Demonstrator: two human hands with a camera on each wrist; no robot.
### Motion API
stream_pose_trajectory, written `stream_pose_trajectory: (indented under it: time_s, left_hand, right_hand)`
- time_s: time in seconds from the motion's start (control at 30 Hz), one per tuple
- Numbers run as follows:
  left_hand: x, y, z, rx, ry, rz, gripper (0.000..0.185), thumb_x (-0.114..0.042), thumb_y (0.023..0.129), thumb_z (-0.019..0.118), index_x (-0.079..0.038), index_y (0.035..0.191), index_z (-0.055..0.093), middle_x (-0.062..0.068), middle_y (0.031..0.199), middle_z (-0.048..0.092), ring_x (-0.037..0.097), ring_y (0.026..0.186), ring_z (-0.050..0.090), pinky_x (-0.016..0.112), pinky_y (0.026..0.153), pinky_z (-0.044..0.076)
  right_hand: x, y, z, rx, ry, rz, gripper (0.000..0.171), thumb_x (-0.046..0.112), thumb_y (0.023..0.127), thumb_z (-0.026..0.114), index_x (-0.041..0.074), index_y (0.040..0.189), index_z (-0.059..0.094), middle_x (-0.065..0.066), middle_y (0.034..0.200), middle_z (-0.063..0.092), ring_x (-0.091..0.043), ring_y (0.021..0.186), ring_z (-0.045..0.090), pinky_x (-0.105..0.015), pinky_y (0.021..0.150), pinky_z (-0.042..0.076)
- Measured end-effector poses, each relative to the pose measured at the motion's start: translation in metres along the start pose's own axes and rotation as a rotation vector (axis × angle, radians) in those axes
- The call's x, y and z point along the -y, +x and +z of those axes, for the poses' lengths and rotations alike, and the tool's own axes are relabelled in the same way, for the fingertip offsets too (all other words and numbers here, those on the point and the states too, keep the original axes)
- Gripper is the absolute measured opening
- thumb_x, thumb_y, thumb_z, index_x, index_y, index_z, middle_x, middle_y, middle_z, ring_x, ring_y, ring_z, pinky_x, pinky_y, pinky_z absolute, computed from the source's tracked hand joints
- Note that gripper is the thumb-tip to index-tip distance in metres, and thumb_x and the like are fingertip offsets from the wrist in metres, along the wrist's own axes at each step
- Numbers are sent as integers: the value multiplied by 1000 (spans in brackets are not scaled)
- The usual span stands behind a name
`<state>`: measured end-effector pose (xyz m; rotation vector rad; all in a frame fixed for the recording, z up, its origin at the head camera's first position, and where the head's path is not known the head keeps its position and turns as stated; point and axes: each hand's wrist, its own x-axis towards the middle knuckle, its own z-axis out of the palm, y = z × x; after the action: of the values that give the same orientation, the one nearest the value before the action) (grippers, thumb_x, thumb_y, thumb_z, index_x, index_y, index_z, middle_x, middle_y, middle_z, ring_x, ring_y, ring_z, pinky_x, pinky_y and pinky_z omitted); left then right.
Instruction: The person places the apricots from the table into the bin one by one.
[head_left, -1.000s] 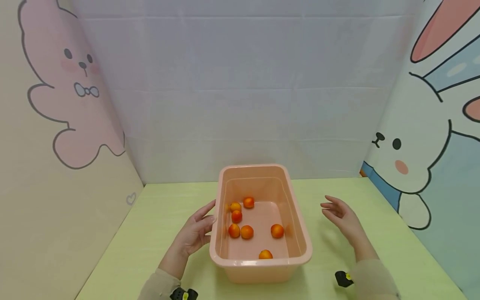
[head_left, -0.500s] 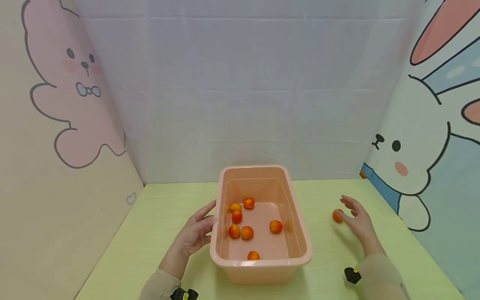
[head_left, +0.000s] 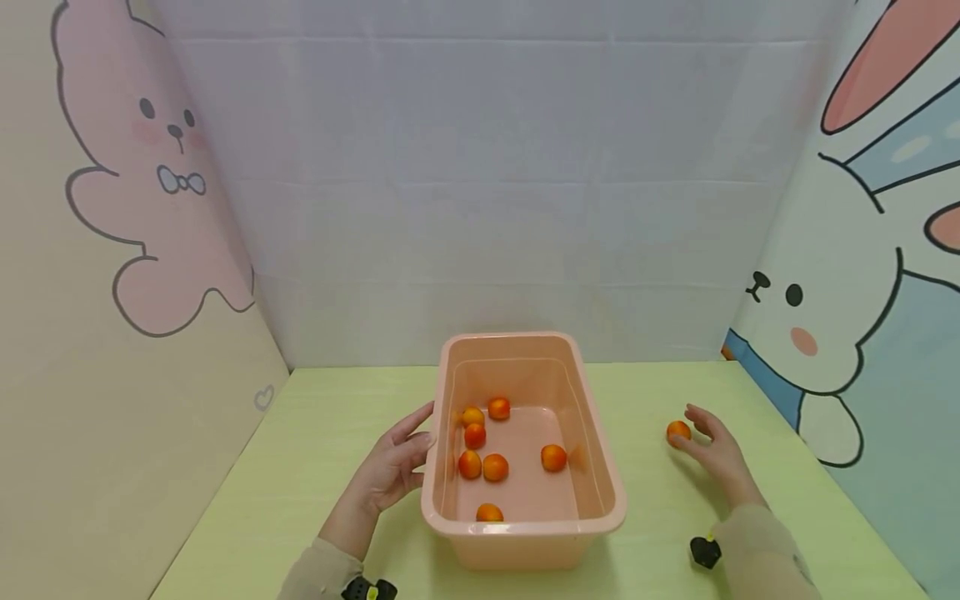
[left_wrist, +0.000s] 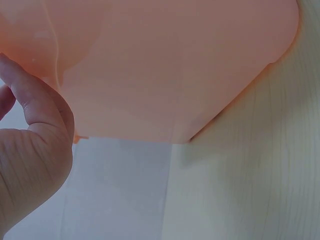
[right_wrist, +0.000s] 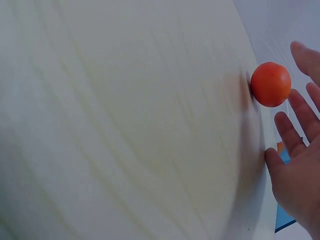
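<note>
On the table [head_left: 315, 433]: the work sits centre and right.
Tub [head_left: 597, 467]: left hand [head_left: 393, 467] lies flat against its wall, fingers straight, gripping nothing; keep bracing.
Right hand [head_left: 712, 454]: open, empty, just beside the loose fruit.
Loose fruit [head_left: 678, 432]: right of the tub; cup it from behind so it cannot roll.

Green table [head_left: 315, 433], bunny-printed wall panels [head_left: 135, 208]

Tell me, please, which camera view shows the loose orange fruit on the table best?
The right wrist view: the fruit is large and sharp beside the right hand. The head view shows it small; the left wrist view misses it.
</note>
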<state>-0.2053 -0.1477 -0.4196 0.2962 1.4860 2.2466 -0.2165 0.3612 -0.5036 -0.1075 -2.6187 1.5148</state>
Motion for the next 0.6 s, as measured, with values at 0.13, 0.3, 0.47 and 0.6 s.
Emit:
stream_pose_trajectory:
  time_s: [0.13, 0.3, 0.47, 0.6]
  left_hand:
    - [1, 0, 0, -5, -3, -5, 65, -4, 101, 50, -6, 158, 20, 3, 102, 64, 15, 87, 67, 35, 73, 60]
    - [1, 0, 0, -6, 1, -4, 64, -3, 101, 49, -7, 158, 20, 3, 101, 63, 14, 86, 67, 35, 73, 60]
    - [1, 0, -1, -4, 4, -4, 64, -4, 101, 50, -7, 158, 20, 3, 101, 63, 14, 87, 67, 36, 74, 60]
    - [0, 0, -1, 4, 3, -1, 65, -4, 101, 49, -6, 158, 19, 3, 101, 64, 15, 87, 67, 36, 74, 60]
  right_hand:
    - [-5, 1, 2, 18, -7, 33, 80, 25, 95, 69, -7, 152, 23, -33, 151, 29, -51, 138, 23, -67, 111, 21]
    - [-11, 5, 3, 26, -43, 49, 78, 28, 96, 67, -8, 151, 24, -34, 151, 28, -51, 138, 23, -65, 113, 19]
    - [-13, 7, 6, 30, -81, 83, 79, 32, 96, 67, -7, 151, 25, -35, 150, 27, -51, 139, 22, -65, 114, 16]
    - [-14, 8, 8, 22, -95, 89, 77, 32, 96, 67, -7, 150, 27, -35, 149, 29, -50, 138, 24, -64, 114, 16]
